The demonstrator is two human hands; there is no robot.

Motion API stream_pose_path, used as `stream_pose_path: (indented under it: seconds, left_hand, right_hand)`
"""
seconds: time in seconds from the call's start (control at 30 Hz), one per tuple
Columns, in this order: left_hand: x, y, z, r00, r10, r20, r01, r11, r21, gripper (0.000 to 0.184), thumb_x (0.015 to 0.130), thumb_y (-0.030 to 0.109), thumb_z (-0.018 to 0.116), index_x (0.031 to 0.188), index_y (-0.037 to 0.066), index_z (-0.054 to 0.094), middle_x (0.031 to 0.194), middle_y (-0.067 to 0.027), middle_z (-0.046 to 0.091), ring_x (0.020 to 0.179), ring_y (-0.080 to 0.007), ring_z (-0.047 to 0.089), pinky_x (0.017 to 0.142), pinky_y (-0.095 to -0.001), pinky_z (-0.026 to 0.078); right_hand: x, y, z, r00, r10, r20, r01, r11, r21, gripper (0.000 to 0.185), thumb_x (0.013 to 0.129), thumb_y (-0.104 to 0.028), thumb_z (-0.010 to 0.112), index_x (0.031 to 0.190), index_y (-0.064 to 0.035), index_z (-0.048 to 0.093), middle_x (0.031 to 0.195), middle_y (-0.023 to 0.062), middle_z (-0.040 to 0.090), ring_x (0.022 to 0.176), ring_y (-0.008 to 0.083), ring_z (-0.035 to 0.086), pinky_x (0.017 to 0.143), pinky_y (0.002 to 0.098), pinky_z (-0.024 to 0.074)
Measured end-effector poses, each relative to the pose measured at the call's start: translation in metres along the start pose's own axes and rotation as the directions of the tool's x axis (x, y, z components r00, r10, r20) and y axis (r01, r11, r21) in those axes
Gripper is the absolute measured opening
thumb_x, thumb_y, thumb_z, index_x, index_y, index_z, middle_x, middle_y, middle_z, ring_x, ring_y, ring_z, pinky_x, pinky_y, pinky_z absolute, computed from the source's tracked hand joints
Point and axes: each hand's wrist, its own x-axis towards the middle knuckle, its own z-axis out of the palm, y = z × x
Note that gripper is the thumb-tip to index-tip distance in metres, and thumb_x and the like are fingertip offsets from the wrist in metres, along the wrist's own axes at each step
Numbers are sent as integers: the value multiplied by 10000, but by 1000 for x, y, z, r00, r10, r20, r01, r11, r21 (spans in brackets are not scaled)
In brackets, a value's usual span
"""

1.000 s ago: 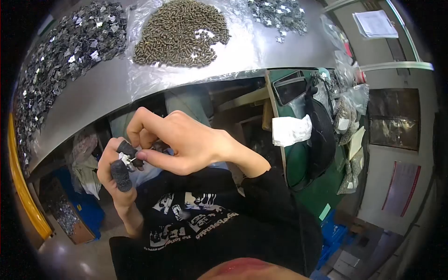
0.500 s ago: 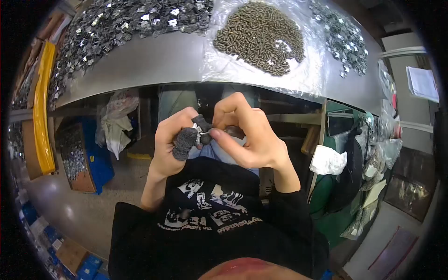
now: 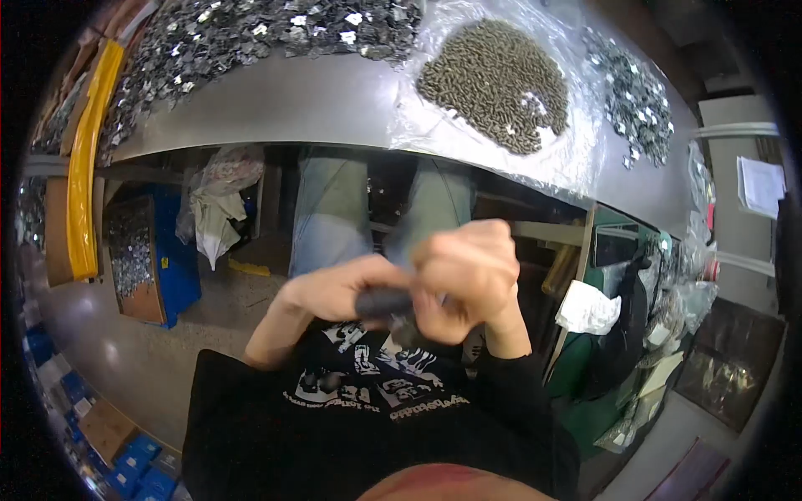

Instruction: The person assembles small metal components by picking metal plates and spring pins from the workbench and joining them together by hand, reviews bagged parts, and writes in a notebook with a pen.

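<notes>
My left hand (image 3: 347, 290), with dark grey covers on some fingers, meets my right hand (image 3: 469, 280) in front of my black shirt. Motion smears the fingers of both hands. Anything held between them cannot be made out. Beyond the hands, a heap of small brownish metal cylinders (image 3: 497, 79) lies on clear plastic sheeting (image 3: 409, 113) on the metal table (image 3: 276, 104). Dark flat metal pieces (image 3: 225, 42) are piled at the table's left. A smaller pile of similar pieces (image 3: 639, 104) lies at the right.
A blue bin (image 3: 174, 267) with small parts stands on the floor at left, near a yellow-wrapped edge (image 3: 85, 175). At right are a white cloth or paper (image 3: 588, 307), a black bag (image 3: 622, 321) and several clear plastic bags (image 3: 689, 301) on a green surface.
The view has swung left, then slightly further. Both hands have come lower and closer together, and their fingers are now blurred. The small metal pieces seen between them earlier no longer show.
</notes>
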Motion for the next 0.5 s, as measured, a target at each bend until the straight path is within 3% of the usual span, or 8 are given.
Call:
stream_pose_path:
  seconds: [0.07,0.13,0.17,0.2,0.27,0.33,0.4,0.5]
  left_hand:
    - [2,-36,2,994,73,82,-71,997,-20,253,1021,216,638,1130,-6,689,764,0,627,650,-80,562,572,-266,446]
    - [3,-15,-8,941,333,-65,-326,941,89,241,939,187,729,849,-12,626,686,-35,570,624,-97,496,566,-298,407]
    - [0,-13,-20,905,387,-177,-316,890,330,255,922,181,743,826,-12,606,667,-47,534,611,-110,471,557,-312,389]
    - [-6,-10,-32,846,460,-269,-258,795,548,272,906,174,756,803,-11,585,648,-60,498,599,-123,447,549,-325,372]
    - [-11,10,-45,603,551,-577,164,622,765,146,750,-2,689,704,23,553,607,-51,454,526,-175,457,528,-332,385]
    - [-5,32,-77,298,690,-660,471,495,730,146,733,-50,605,859,25,606,663,-79,465,561,-227,475,553,-358,398]
    - [-2,47,-126,119,804,-583,565,428,706,353,746,-38,582,1081,58,645,809,-98,557,712,-268,571,648,-387,460]
    - [-2,51,-194,127,849,-513,686,299,664,488,762,1,565,1228,115,655,956,-108,607,897,-309,614,790,-411,499]
  right_hand:
    - [2,-4,-2,993,50,111,-53,998,24,242,693,-116,655,927,-56,649,701,51,642,489,197,594,435,301,432]
    - [4,6,0,992,126,27,-127,989,75,253,705,-110,706,952,-56,684,720,56,635,514,188,610,462,291,468]
    - [-1,11,-14,976,212,44,-206,972,-115,234,735,-120,708,956,-50,675,787,81,695,543,190,641,494,286,487]
    - [-15,20,-21,940,341,2,-336,927,-167,241,766,-124,710,990,-49,657,765,77,694,526,164,619,487,280,461]
    - [-33,28,-30,840,538,-73,-543,838,-62,245,795,-114,706,1020,-44,637,700,61,660,510,150,587,490,282,434]
    - [-36,28,-29,852,520,-57,-523,850,-69,239,818,-104,699,1038,-39,631,665,49,634,498,154,569,493,285,419]
    - [-32,25,-26,872,488,-36,-489,868,-90,228,835,-95,693,1046,-37,628,644,42,617,491,156,560,497,286,411]
    - [-19,21,-18,886,464,9,-459,879,-126,207,850,-88,690,1042,-39,630,643,40,611,492,159,560,506,286,414]
